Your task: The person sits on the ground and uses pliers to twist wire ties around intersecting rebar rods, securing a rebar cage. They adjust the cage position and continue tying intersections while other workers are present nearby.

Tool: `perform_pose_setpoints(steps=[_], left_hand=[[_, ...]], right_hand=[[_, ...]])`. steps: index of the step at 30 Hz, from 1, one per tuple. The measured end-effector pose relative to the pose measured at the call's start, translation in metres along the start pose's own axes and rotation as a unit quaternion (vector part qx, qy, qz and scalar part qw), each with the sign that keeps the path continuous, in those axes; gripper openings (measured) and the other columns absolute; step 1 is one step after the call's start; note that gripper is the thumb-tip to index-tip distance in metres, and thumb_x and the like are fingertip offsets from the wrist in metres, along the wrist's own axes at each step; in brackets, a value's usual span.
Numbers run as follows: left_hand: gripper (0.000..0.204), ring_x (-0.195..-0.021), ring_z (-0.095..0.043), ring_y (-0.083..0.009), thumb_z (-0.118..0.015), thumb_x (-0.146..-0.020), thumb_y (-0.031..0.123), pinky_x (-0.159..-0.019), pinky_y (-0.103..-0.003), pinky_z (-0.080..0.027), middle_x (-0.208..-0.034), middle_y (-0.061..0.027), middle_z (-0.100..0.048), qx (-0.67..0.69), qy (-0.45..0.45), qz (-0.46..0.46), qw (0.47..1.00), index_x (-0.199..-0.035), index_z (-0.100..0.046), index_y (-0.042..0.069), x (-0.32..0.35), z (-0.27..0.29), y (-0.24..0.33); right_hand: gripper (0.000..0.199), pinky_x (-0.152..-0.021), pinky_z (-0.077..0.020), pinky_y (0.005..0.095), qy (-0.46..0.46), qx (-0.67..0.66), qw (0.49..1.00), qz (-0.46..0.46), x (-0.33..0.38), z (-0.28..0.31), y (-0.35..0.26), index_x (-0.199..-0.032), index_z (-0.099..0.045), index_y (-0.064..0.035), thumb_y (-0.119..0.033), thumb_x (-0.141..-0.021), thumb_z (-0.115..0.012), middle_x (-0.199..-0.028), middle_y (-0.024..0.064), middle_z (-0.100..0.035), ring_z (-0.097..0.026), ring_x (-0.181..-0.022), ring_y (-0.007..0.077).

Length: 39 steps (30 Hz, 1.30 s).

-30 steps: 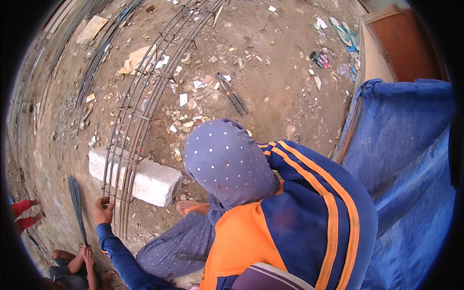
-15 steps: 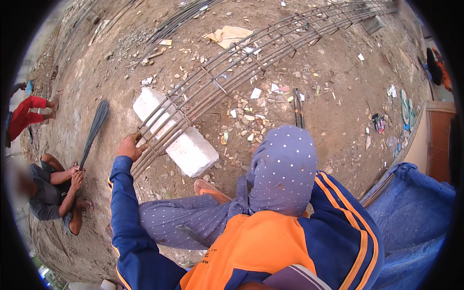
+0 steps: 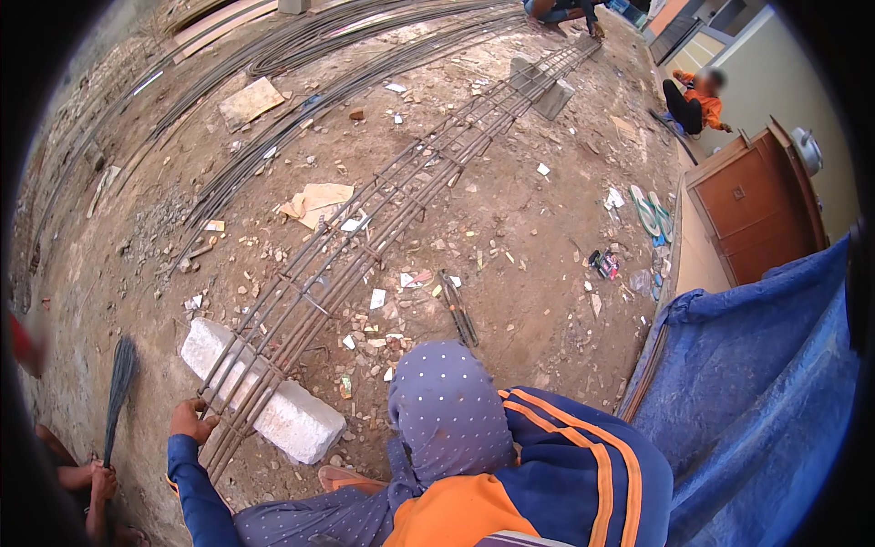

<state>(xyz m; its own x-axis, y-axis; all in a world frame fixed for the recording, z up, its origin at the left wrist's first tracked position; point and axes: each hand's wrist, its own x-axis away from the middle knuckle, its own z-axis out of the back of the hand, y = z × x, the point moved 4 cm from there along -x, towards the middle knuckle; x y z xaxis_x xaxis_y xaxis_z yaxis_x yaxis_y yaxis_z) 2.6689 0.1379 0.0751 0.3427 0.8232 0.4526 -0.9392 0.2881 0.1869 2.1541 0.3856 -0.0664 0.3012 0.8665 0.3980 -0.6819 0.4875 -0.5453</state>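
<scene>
We hold the near end of a steel cage beside a white block.

Our left hand curls its fingers round the outer left bars — just off the block's near long edge — while our right hand is out of sight past our raised knee, so we cannot tell whether it is spread or closed. The cage lies across the block, leaving both its ends bare, and runs over the ground to a grey slab; a co-worker's hand is at its far end. We see cutters just beyond our knee and sandals near the ground's right edge, above a blue tarp. On our left, another co-worker's hands grip a dark bundle.
</scene>
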Motion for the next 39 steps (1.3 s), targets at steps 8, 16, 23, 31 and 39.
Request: perform_pose_setpoints(steps=[8, 16, 23, 31, 39], left_hand=[[0.05, -0.098, -0.071, -0.0341, -0.086, -0.068, 0.029, -0.088, -0.041, -0.056, -0.108, -0.0204, -0.073, 0.001, -0.006, 0.013, 1.0, -0.107, -0.074, 0.0, 0.004, 0.01, 0.004], [0.042, -0.092, -0.073, -0.0304, -0.084, -0.074, 0.025, -0.084, -0.039, -0.057, -0.1, -0.0202, -0.075, 0.051, 0.037, 0.01, 0.998, -0.105, -0.074, -0.002, -0.001, 0.01, -0.007], [0.039, -0.087, -0.073, -0.0299, -0.084, -0.074, 0.025, -0.081, -0.039, -0.057, -0.097, -0.0193, -0.075, 0.042, 0.044, 0.003, 0.998, -0.101, -0.075, -0.001, 0.0, 0.012, -0.002], [0.036, -0.085, -0.073, -0.0304, -0.084, -0.073, 0.028, -0.08, -0.04, -0.056, -0.092, -0.0179, -0.075, 0.035, 0.053, -0.004, 0.998, -0.095, -0.076, 0.001, -0.004, 0.008, -0.005], [0.036, -0.085, -0.072, -0.0309, -0.083, -0.074, 0.028, -0.08, -0.04, -0.056, -0.091, -0.0185, -0.074, 0.042, 0.048, -0.015, 0.998, -0.095, -0.075, 0.0, -0.009, 0.002, -0.012]], right_hand=[[0.035, -0.096, -0.0518, 0.049, -0.001, 0.005, 1.0, -0.006, -0.004, -0.002, -0.007, -0.113, -0.069, -0.0071, -0.028, -0.085, -0.063, -0.12, 0.0196, -0.062, -0.061, -0.118, 0.0408], [0.035, -0.096, -0.0518, 0.0489, -0.004, 0.008, 1.0, -0.003, -0.012, 0.0, -0.012, -0.113, -0.069, -0.0069, -0.028, -0.085, -0.063, -0.12, 0.0197, -0.062, -0.06, -0.118, 0.0409], [0.036, -0.096, -0.0517, 0.0488, -0.005, 0.013, 1.0, -0.002, -0.018, 0.003, -0.015, -0.114, -0.068, -0.0067, -0.028, -0.085, -0.063, -0.121, 0.0198, -0.062, -0.06, -0.118, 0.041], [0.036, -0.097, -0.0516, 0.0486, -0.006, 0.015, 1.0, -0.002, -0.023, 0.005, -0.017, -0.114, -0.068, -0.0066, -0.028, -0.085, -0.063, -0.121, 0.0199, -0.062, -0.06, -0.119, 0.0411], [0.037, -0.097, -0.0515, 0.0485, -0.004, 0.021, 1.0, 0.0, -0.028, 0.009, -0.021, -0.115, -0.068, -0.0064, -0.028, -0.085, -0.064, -0.122, 0.02, -0.061, -0.06, -0.119, 0.0413]])
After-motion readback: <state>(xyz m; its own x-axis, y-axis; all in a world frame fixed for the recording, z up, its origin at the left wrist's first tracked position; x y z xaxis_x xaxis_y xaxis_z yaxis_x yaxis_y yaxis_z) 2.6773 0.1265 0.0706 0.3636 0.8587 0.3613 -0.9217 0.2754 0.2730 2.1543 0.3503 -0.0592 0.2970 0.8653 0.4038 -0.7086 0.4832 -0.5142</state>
